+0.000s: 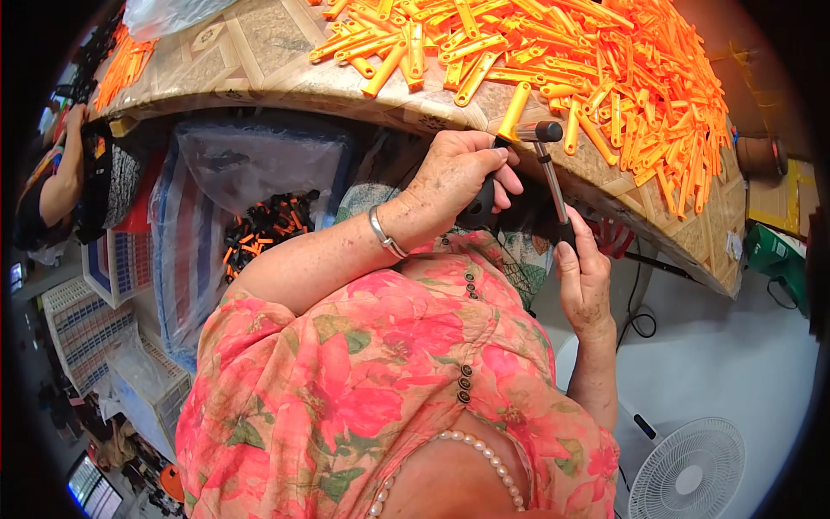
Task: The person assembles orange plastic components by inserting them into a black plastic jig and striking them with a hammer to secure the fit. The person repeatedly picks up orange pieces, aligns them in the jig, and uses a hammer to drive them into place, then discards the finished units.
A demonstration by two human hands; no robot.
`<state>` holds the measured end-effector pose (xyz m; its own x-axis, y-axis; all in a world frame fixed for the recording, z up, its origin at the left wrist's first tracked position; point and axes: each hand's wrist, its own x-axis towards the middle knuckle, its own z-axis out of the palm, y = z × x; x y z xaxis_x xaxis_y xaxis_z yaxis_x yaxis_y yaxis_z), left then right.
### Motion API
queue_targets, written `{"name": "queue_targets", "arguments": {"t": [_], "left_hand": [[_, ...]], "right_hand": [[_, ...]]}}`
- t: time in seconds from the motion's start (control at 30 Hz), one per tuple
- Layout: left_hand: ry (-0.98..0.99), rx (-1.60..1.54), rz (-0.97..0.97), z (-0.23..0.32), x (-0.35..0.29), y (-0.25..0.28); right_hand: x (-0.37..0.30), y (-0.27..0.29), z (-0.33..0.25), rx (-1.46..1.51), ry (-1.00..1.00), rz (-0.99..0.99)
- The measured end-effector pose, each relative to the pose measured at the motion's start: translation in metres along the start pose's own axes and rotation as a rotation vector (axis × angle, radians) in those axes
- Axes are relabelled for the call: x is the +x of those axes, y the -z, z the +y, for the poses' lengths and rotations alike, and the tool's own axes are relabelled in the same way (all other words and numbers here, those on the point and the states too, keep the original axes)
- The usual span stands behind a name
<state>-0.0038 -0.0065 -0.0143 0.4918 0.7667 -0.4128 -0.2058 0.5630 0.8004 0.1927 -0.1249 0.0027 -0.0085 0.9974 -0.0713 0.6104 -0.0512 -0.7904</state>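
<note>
In my left hand is a black handle-like piece, with an orange plastic piece standing up at its top end. The fingers wrap round the black part near the table's edge. My right hand grips a small hammer by its dark handle. The hammer's shaft is metal, and its dark head meets or nearly meets the side of the orange piece; whether they touch I cannot tell. Just beyond both hands lies a large heap of orange plastic pieces on the patterned table.
Below the table on the left, a plastic-lined bag holds black and orange pieces. Plastic crates stand further left, near another person's arm. At lower right is a white fan. A green bag hangs at right.
</note>
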Motion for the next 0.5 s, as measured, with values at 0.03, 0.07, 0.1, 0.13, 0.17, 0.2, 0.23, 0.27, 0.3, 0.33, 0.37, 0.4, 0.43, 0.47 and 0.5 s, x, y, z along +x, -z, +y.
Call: {"name": "queue_targets", "arguments": {"t": [0.03,0.07,0.1,0.13,0.17,0.2,0.23,0.27,0.3,0.33,0.37,0.4,0.43,0.47,0.5], "left_hand": [[-0.004,0.007,0.004,0.0,0.0,-0.001],[-0.008,0.013,0.008,0.0,0.0,-0.001],[-0.008,0.011,0.01,0.0,0.0,-0.001],[-0.007,0.009,0.012,-0.001,0.0,-0.002],[-0.007,0.007,0.014,-0.001,0.0,-0.002],[-0.007,0.01,0.015,-0.001,0.0,-0.002],[-0.006,0.012,0.015,-0.002,0.001,-0.002],[-0.006,0.015,0.016,-0.002,0.001,-0.002],[-0.011,0.015,0.016,-0.002,0.001,-0.002],[-0.016,0.015,0.017,-0.002,0.001,-0.001],[-0.021,0.014,0.017,-0.002,0.002,-0.001],[-0.019,0.011,0.021,-0.002,0.001,-0.001],[-0.018,0.008,0.024,-0.002,0.001,-0.002],[-0.016,0.005,0.028,-0.001,0.0,-0.002],[-0.015,0.011,0.028,-0.001,0.001,-0.002]], "right_hand": [[-0.001,-0.001,0.0,0.009,-0.004,0.008],[-0.002,-0.001,0.0,0.005,0.025,0.031],[-0.004,-0.002,-0.001,0.001,0.053,0.054],[-0.008,-0.001,-0.002,-0.016,0.113,0.093],[-0.008,-0.002,-0.002,-0.033,0.133,0.102],[-0.009,-0.002,-0.003,-0.048,0.156,0.11],[-0.008,-0.005,-0.004,-0.064,0.139,0.089],[-0.007,-0.005,-0.004,-0.061,0.083,0.05],[-0.004,-0.005,-0.004,-0.063,0.029,0.01],[-0.002,-0.005,-0.004,-0.066,-0.027,-0.031],[0.0,-0.003,-0.009,-0.071,-0.049,-0.035],[0.0,-0.003,-0.01,-0.073,-0.026,-0.014],[-0.001,-0.003,-0.011,-0.076,-0.005,0.001],[-0.002,-0.005,-0.009,-0.078,0.063,0.041],[-0.005,-0.006,-0.005,-0.061,0.119,0.08]]}}
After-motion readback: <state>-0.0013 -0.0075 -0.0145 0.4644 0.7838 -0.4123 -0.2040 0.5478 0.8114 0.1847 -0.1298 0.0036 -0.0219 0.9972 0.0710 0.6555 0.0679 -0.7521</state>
